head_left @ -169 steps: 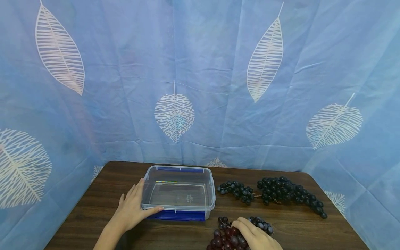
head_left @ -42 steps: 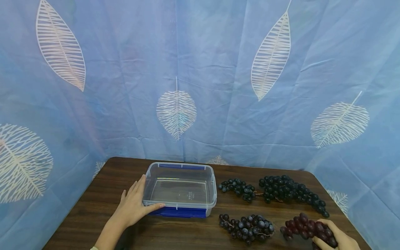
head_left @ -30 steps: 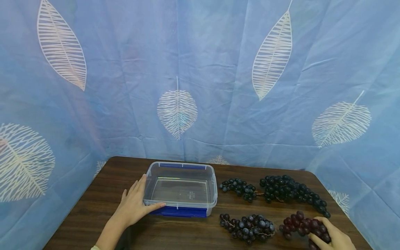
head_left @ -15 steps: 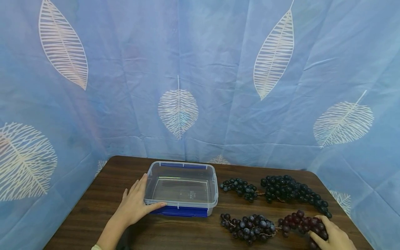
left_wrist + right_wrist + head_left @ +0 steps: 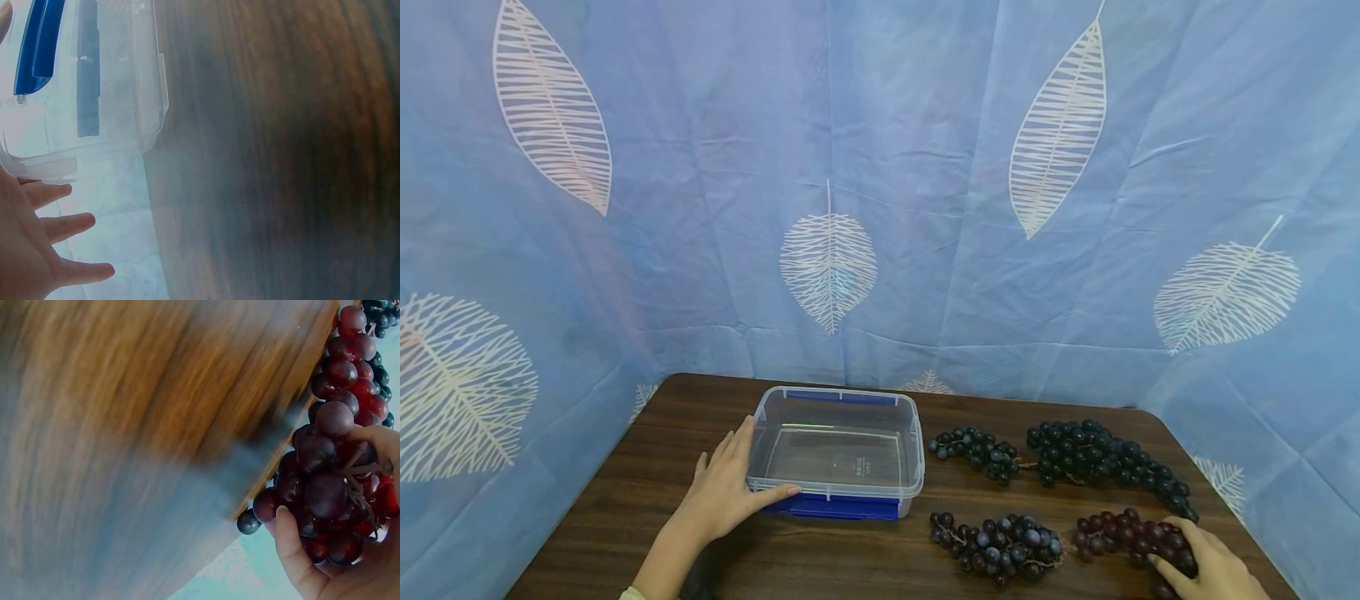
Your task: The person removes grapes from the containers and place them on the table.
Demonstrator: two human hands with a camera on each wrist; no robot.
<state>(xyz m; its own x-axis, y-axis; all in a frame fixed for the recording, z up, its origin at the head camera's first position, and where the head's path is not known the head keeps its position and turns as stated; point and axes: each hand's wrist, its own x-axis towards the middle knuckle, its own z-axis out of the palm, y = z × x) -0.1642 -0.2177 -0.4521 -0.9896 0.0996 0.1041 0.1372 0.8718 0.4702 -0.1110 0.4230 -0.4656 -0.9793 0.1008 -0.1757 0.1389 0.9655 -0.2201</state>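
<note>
A clear plastic food container (image 5: 835, 454) with blue side clips stands on the wooden table, its top uncovered. My left hand (image 5: 718, 487) rests at its left front corner, thumb along the front rim and the other fingers spread against the left side. At the table's right front, my right hand (image 5: 1210, 567) grips a bunch of dark red grapes (image 5: 1123, 533) by its right end; the right wrist view shows fingers and thumb curled round the grapes (image 5: 328, 481) beside a brown stem. A bunch of black grapes (image 5: 1000, 546) lies just left of the red one.
Behind lie a small bunch of black grapes (image 5: 977, 452) and a longer bunch of dark grapes (image 5: 1097, 458), their stems close together. The brown table (image 5: 820, 567) ends at a blue curtain (image 5: 910, 275) with white leaf prints.
The red grapes went from the front middle to the right side in my right hand, uncovering the black bunch. Lately they shifted slightly left, then back right. My left hand stayed at the container.
</note>
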